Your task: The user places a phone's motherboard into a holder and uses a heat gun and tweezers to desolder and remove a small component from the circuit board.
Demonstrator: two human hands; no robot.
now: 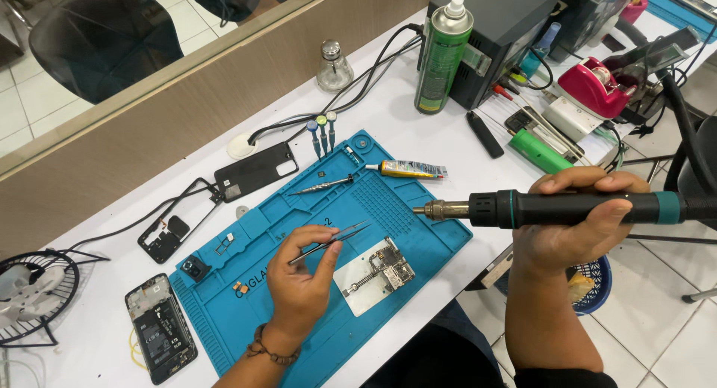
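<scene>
Over the blue mat [418, 231], the left hand [299, 280] pinches tweezers [328, 242] just beside the circuit board [388, 268] (clamped in a metal holder). The right hand [579, 220] is off the mat's right edge, wrapped around a hot-air handle [523, 207]. Beyond the mat stands a green spray can [442, 56].

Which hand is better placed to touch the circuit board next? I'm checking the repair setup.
Left, probably: the left hand holds tweezers right beside the circuit board; the right hand holds the hot-air handpiece off the mat.
</scene>
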